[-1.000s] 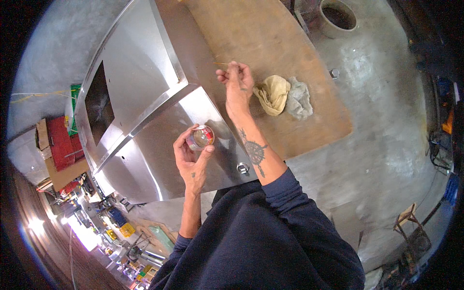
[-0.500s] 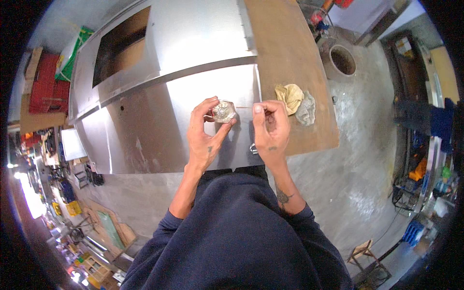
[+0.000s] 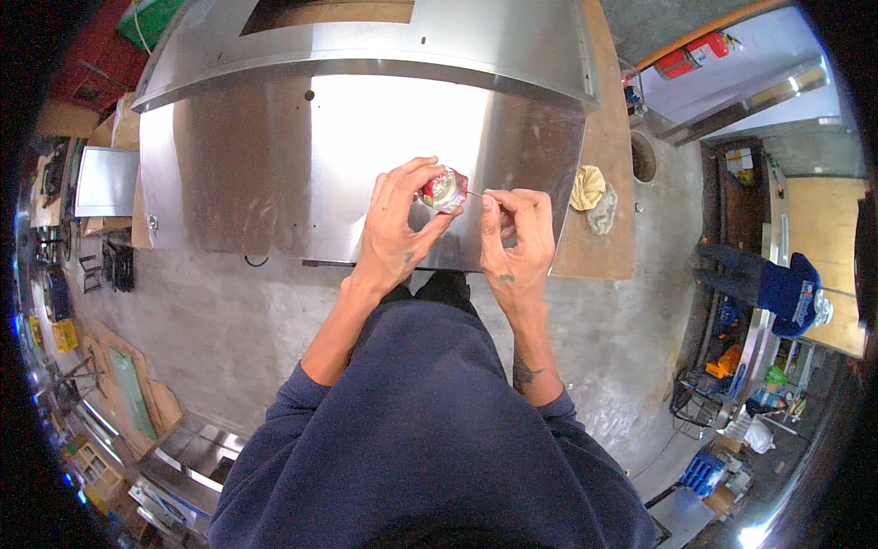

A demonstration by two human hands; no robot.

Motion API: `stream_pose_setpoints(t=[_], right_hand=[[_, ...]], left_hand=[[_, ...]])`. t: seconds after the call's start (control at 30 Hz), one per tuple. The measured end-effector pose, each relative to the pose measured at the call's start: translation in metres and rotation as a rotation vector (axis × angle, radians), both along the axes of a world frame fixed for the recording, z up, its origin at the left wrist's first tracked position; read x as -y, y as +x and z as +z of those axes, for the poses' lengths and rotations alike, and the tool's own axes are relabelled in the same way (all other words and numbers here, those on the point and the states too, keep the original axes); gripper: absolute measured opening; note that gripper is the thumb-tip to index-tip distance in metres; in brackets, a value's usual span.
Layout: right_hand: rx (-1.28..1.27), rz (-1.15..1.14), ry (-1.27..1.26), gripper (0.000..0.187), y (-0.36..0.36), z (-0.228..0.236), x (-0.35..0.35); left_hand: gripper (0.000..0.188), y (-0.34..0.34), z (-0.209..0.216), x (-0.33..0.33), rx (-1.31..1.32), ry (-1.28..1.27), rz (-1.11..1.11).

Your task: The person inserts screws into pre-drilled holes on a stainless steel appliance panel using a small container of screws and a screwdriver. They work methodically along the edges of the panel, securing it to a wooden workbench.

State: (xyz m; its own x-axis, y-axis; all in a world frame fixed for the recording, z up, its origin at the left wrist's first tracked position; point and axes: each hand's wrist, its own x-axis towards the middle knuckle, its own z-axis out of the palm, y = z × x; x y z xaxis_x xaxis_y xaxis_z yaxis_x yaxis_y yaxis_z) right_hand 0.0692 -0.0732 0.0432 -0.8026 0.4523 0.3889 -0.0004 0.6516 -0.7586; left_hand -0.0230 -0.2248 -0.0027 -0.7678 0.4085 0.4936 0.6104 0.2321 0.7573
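The fingers [image 3: 412, 174] of our left hand [image 3: 389, 229] curve around a small cup [image 3: 444, 192], the thumb on its near side and the other fingers on its far side. The fingers of our right hand [image 3: 519, 240] are pinched narrow on a thin brownish stick [image 3: 475, 193]. That stick's long axis lies nearly level from left to right, its free tip pointing left at the right-hand side of the cup; whether the tip touches the rim we cannot tell. The cup is short and roundish, red on its side, with a shiny, silvery, uneven face turned up toward us. We hold both above a broad metal panel [image 3: 238, 174], smooth and mirror-like, with bright and dark bands and a small round hole toward its far left. Beyond a long raised metal lip [image 3: 366, 67] we see more sheet metal. To our right, the brown, matte worktop [image 3: 594, 261] carries a crumpled yellowish cloth [image 3: 587, 187] just beside a crumpled grey one [image 3: 602, 216]. Around us spreads a mottled grey concrete floor [image 3: 631, 339].
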Motion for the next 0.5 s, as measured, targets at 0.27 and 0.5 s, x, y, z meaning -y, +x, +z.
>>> stream_pose_setpoints(t=[0.27,0.5], right_hand=[[-0.061,0.086,0.240,0.015,0.001,-0.011,0.029],[0.049,0.189,0.301,0.016,0.023,-0.010,-0.002]], left_hand=[[0.062,0.013,-0.002,0.035,0.011,-0.044,0.024],[0.062,0.043,-0.005,0.007,-0.001,-0.031,0.089]])
